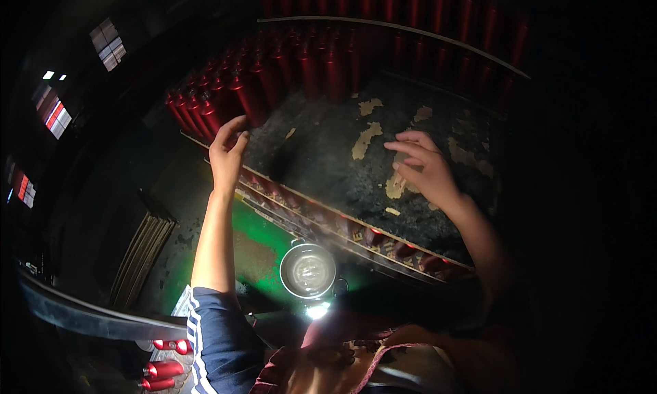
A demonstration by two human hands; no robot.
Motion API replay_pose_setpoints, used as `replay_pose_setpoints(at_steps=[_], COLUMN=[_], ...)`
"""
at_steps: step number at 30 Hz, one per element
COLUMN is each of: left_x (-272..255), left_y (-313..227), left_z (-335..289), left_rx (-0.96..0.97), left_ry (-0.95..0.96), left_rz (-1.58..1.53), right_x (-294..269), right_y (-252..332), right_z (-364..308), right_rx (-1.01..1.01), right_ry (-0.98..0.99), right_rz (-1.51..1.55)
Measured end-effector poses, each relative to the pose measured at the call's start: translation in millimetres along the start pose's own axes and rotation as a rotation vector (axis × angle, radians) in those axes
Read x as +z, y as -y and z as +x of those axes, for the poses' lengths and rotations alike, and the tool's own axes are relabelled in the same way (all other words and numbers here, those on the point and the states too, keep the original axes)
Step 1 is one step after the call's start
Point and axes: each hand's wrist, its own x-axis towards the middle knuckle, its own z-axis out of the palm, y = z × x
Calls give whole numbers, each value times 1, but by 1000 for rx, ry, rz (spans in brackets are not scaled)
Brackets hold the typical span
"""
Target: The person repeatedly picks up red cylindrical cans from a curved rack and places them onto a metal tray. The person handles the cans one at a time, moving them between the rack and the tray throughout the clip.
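My left hand [229,154] reaches forward beside the near edge of a dark board, fingers curved, thumb apart, with nothing visible in it. Just beyond its fingertips stands a red metal bottle [247,100], at the front of a dense group of upright red bottles [332,72]; whether the fingers touch it I cannot tell. My right hand [424,168] hovers over the bare part of the board [321,148], fingers spread, holding nothing. Pale, peeled patches [367,139] mark the board's dark surface near the right hand.
Under the board, more red bottles [373,237] show in a lower layer. A round metal pot [308,271] sits below on the green floor [256,247], with a bright light [317,310] beside it. Flat stacked sheets [142,257] lean at the left. Red bottles [163,370] lie lower left.
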Motion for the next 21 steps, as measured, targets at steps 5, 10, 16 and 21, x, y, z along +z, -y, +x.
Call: replay_pose_setpoints(at_steps=[5, 10, 16, 21], left_x=[82, 178, 234, 236], left_y=[69, 112, 135, 125], left_z=[163, 303, 331, 347], left_rx=[-81, -91, -141, -246], left_ry=[151, 123, 184, 271], left_rz=[-127, -9, 36, -10], right_x=[29, 71, 100, 43], right_y=[-60, -139, -175, -158], right_z=[199, 374, 389, 363], right_rx=[-84, -115, -139, 218], right_ry=[-217, -457, -456, -471], right_rz=[25, -368, 13, 476])
